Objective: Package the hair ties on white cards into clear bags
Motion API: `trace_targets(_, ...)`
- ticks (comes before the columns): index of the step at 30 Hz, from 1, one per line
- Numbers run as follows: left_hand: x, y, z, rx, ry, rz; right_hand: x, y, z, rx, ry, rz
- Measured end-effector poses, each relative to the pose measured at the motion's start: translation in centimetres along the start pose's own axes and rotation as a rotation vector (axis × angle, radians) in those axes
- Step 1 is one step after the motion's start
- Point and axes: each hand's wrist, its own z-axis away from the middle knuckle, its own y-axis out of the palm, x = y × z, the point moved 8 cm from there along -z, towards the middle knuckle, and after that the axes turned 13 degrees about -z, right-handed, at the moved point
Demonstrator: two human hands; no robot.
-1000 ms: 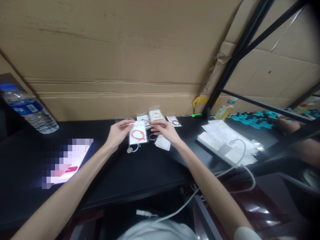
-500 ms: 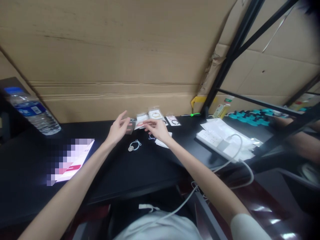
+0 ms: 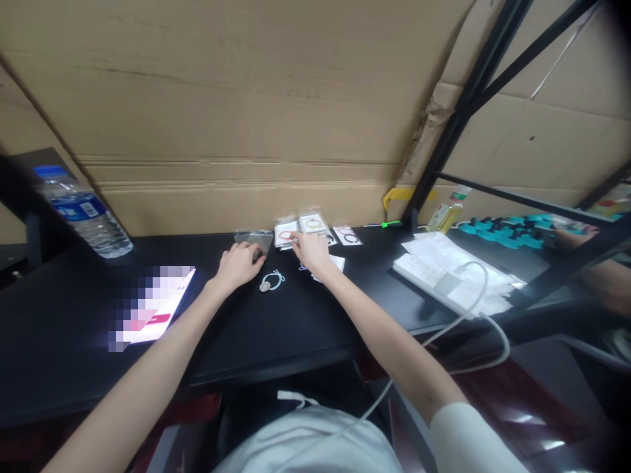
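Change: red-bracelet card (image 3: 286,234) now down in the back row, no longer lifted.
Right hand (image 3: 309,253): fingertips pinning that card flat.
Left hand (image 3: 240,263): loosely curled, resting on clear bags (image 3: 254,239) ahead; charm cord (image 3: 271,281) just right.

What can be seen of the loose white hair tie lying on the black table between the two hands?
The white hair tie is a thin pale cord loop with a small knotted tail at one end and a round, flat, silvery charm at the other. It lies flat and unpackaged on the black table, just right of the left hand and below the right hand. Neither hand touches it. Finer detail of the charm is too small to make out.
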Motion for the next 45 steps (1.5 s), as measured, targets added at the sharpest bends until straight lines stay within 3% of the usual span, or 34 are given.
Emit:
trace_targets(9,1.6,-0.4,0.4,-0.044,-0.212,-0.078,0.7,0.2,0.2,0.014,-0.057,0.09)
trace_targets(13,1.7,0.0,0.5,0.045,-0.196,-0.116,1.1,0.4,0.2,0.034,-0.069,0.101)
trace_targets(17,1.9,-0.2,0.3,0.06,-0.177,-0.102,1.5,-0.1,0.5,0.024,-0.079,0.087)
trace_targets(25,4.5,0.3,-0.5,0.035,-0.312,0.301,-0.8,-4.0,1.1,-0.14,-0.06,-0.074)
trace_targets(31,5.1,-0.7,-0.3,-0.054,-0.342,0.382,-1.8,-5.9,1.5,-0.184,-0.115,-0.214)
trace_targets(39,4.8,-4.1,0.3,-0.217,-0.382,0.38,2.3,-3.0,2.9,-0.084,-0.369,-0.217)
trace_targets(42,5.2,-4.7,0.6,-0.272,-0.422,0.366,2.0,-2.5,2.9,-0.112,-0.396,-0.159)
trace_targets(45,5.9,-4.4,0.7,-0.244,-0.476,0.374,1.3,-2.1,2.4,-0.108,-0.412,-0.107)
